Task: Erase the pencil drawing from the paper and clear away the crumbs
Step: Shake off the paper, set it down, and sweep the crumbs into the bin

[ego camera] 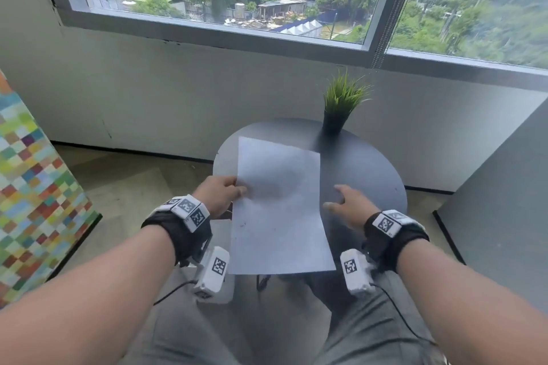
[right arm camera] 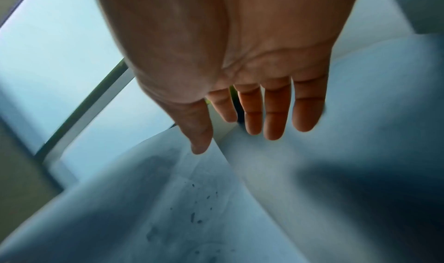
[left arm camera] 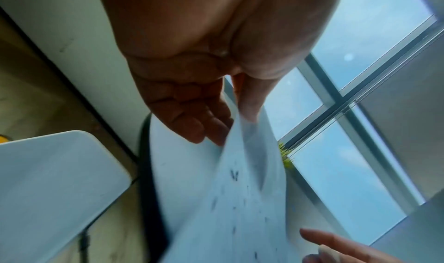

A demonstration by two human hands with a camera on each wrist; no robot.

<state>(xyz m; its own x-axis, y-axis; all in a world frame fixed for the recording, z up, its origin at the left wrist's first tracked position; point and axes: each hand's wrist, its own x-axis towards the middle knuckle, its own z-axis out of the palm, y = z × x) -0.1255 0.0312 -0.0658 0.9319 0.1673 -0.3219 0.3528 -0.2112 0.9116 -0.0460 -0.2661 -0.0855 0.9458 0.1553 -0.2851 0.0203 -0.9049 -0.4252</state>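
My left hand (ego camera: 218, 195) pinches the left edge of the paper (ego camera: 278, 210), thumb on top and fingers under, so the sheet is lifted and bent a bit over the round dark table (ego camera: 364, 169). My right hand (ego camera: 348, 206) is released, fingers straight, just beside the paper's right edge; touching or not, I cannot tell, pic is blurry. Dark crumbs (left arm camera: 234, 175) lie scattered on the sheet. A potted plant (ego camera: 341, 107) stands at the table's far side.
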